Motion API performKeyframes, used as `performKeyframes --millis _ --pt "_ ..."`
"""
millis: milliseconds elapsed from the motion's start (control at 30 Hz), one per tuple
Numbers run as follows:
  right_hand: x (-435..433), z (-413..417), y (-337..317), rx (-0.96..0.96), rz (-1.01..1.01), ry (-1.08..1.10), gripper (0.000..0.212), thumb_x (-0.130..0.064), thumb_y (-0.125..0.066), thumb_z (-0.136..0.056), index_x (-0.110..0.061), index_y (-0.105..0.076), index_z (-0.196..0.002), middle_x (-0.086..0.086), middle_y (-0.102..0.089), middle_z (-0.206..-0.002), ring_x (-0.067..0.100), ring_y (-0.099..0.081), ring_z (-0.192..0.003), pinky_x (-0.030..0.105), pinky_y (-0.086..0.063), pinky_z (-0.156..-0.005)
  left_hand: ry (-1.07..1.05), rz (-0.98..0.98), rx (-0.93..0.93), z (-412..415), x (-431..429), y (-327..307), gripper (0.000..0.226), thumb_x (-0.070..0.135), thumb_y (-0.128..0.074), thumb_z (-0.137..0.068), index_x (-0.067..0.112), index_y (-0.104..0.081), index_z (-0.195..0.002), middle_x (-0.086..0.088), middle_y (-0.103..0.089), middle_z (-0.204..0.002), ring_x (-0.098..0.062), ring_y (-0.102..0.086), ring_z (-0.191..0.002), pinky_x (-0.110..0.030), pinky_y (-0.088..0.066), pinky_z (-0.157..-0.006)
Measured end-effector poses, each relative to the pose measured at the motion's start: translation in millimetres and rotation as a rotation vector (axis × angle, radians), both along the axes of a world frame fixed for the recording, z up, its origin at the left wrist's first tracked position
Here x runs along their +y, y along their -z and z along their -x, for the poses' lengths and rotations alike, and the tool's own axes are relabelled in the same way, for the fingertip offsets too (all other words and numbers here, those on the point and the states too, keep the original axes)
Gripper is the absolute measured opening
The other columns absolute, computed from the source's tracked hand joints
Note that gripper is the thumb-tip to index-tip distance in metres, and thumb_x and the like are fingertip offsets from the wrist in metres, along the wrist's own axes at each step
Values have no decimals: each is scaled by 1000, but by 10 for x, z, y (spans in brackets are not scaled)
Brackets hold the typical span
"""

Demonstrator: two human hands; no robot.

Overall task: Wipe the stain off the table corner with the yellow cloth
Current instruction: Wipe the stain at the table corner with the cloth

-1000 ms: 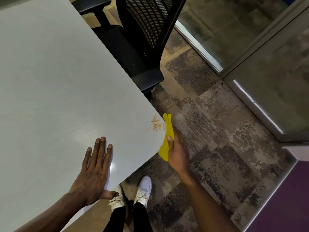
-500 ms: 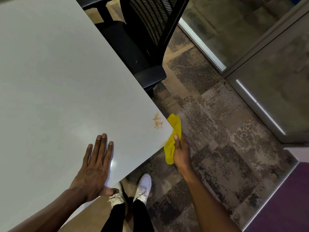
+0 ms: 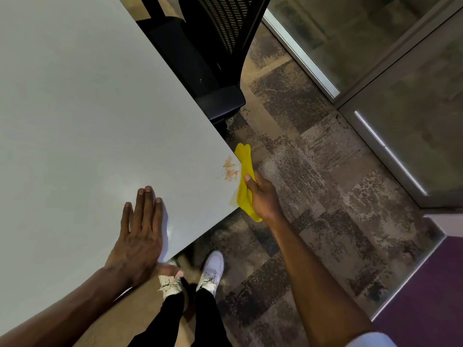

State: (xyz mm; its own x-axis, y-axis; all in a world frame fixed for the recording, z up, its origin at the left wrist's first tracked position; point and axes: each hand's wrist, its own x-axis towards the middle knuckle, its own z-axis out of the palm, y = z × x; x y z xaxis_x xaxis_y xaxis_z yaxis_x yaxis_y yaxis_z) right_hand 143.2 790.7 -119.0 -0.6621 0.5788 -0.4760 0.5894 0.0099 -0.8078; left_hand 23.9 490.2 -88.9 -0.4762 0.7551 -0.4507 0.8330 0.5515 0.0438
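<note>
An orange stain (image 3: 230, 169) of smeared streaks is seen on the white table (image 3: 87, 108), right at its near corner and just inside the edge. The yellow cloth (image 3: 244, 180) is bunched lengthwise and is held at that corner, just beside the stain; its upper end is raised past the table edge over the floor, while its lower part appears to lie against the corner, though whether it actually presses on the surface cannot be told from this angle. The cloth is gripped in the right hand (image 3: 263, 199), whose fingers are curled around its middle with the thumb laid along the top. The left hand (image 3: 140, 236) is spread flat on the tabletop, palm down and holding nothing, well to the left of the stain, with its thumb hanging past the near edge. Beneath the table edge, two white sneakers (image 3: 211, 269) and black trouser legs are visible on the patterned carpet (image 3: 313, 184). A black mesh-backed office chair (image 3: 213, 46) is tucked against the far side of the table, and a glass partition (image 3: 375, 46) stands beyond it.
</note>
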Motion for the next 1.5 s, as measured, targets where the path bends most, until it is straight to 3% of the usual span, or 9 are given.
performKeyframes --millis 133,233,367,533,800,967,1100,1300,1500 --pt "-137 -446 115 17 22 133 37 -26 -48 -114 -21 -62 -148 -16 -75 -120 -3 -71 -108 28 -56 -101 -66 -87 -4 -184 336 -42 163 109 -49 -62 -9 -9 -167 -40 2 -176 -59 1 -164 -73 -4 -133" --pt "-203 -454 134 38 130 249 31 -22 -45 -115 -26 -62 -140 -33 -76 -106 -3 -72 -113 13 -56 -99 -42 -159 8 -225 554 21 140 76 -77 -80 -9 -7 -167 -40 3 -175 -60 -2 -164 -72 -19 -132" --pt "-203 -88 143 225 227 385 43 -23 -40 -116 -12 -53 -156 3 -65 -151 16 -64 -139 35 -55 -114 -1 -104 20 -198 593 91 145 92 -51 -83 -10 11 -166 -40 21 -173 -57 12 -165 -68 -11 -134" --pt "-569 108 108 192 197 680 47 -29 -40 -116 -14 -44 -160 11 -57 -154 36 -56 -143 59 -44 -121 4 -116 -21 -156 577 126 153 106 -6 -71 -14 -8 -166 -45 0 -173 -62 -5 -163 -74 -22 -129" --pt "-1265 93 40 113 139 759 56 -26 -42 -115 -16 -28 -169 18 -56 -158 33 -59 -141 26 -46 -105 40 -128 -51 -116 555 229 164 113 -28 -64 -14 -7 -166 -43 0 -174 -62 -5 -163 -77 -27 -126" --pt "-705 277 77 294 362 1012 48 -24 -41 -116 -11 -41 -163 18 -51 -163 36 -52 -148 55 -40 -126 83 -137 -61 -96 532 258 176 107 -59 -54 -12 5 -166 -42 11 -174 -62 4 -163 -77 -20 -129" --pt "-814 303 52 375 390 1087 46 -24 -42 -116 -14 -47 -160 15 -55 -159 34 -56 -144 52 -44 -123 88 -120 -31 -103 512 275 157 107 -27 -70 -14 0 -165 -44 9 -173 -63 5 -162 -76 -14 -130" --pt "-1437 317 80 268 294 1033 49 -21 -43 -115 -13 -42 -163 14 -53 -161 30 -54 -145 44 -43 -123 116 -158 40 -118 503 343 146 65 -80 -71 -17 -4 -164 -45 6 -173 -65 2 -162 -78 -21 -127" --pt "-818 342 147 176 176 989 51 -26 -41 -116 -25 -35 -167 12 -49 -165 36 -52 -147 57 -42 -122 139 -56 4 -73 525 309 176 99 -69 -56 -13 13 -163 -44 21 -170 -64 18 -160 -74 -9 -131"
